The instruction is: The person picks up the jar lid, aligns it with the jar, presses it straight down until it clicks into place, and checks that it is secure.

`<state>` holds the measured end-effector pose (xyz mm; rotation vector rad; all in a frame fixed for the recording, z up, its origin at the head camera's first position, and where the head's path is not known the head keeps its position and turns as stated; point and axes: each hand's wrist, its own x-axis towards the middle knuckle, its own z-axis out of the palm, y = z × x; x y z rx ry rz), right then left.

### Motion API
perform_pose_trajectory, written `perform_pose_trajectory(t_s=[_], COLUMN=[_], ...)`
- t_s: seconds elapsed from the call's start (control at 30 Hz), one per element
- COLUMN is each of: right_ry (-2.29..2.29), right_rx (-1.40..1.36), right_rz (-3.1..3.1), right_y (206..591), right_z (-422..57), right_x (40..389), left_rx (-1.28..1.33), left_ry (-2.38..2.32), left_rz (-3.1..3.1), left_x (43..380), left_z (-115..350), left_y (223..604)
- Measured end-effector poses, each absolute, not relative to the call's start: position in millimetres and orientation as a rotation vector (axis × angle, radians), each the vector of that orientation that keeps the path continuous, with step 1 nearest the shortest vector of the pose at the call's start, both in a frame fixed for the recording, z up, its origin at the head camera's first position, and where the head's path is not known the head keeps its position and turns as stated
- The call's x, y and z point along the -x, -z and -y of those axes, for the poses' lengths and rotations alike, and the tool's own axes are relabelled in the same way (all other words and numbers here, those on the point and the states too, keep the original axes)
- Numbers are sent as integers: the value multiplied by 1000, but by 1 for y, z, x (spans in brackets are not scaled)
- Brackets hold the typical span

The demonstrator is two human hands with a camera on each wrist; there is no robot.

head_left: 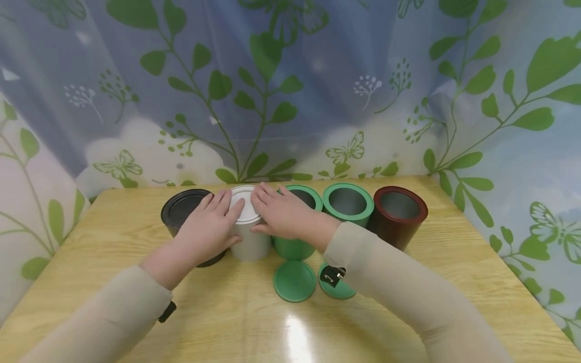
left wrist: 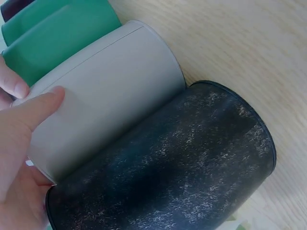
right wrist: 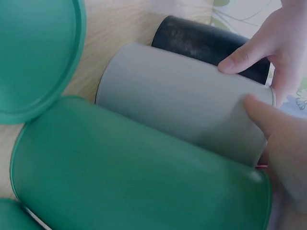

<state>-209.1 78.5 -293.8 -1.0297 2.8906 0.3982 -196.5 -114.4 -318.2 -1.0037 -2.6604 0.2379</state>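
Note:
A white canister point(head_left: 251, 244) with a white lid point(head_left: 250, 212) on top stands in a row of canisters. My left hand point(head_left: 209, 224) lies at the lid's left side, its fingers extended over the top and its thumb against the front wall. From the right, my right hand point(head_left: 288, 214) reaches over the lid with straight fingers. Its thumb point(right wrist: 256, 108) touches the pale wall in the right wrist view. To the left is a black canister point(left wrist: 163, 167) with a black lid. A green canister point(right wrist: 139, 167) stands close on the right, its top uncovered.
Farther right are a second green canister point(head_left: 358, 220) and a dark red canister point(head_left: 389, 229), both uncovered. Two green lids lie in front: one lid point(head_left: 294, 281) in full view, the other lid point(head_left: 340, 291) partly under my right sleeve. A patterned curtain point(head_left: 290, 126) hangs behind the wooden table point(head_left: 218, 312).

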Motion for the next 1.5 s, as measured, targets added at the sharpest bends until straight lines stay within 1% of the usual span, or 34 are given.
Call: perform_pose_trajectory(t_s=[0.17, 0.43, 0.67, 0.87, 1.27, 1.5], right_ry=[-375, -479, -491, -505, -441, -433], right_rx=[996, 1034, 1063, 1074, 1081, 1068], right_rz=[-2945, -2951, -2964, -2958, -2974, -2975], right_y=[298, 299, 296, 296, 302, 306], right_z=[-78, -76, -76, -76, -78, -78], right_x=[207, 205, 205, 204, 205, 205], left_rx=[997, 1003, 907, 905, 1049, 850], left_ry=[-205, -232, -286, -229, -87, -205], left_rz=[2620, 2567, 2438, 2364, 2816, 2825], left_x=[196, 193, 187, 186, 178, 183], left_z=[114, 114, 114, 112, 119, 104], left_y=[319, 315, 319, 324, 302, 302])
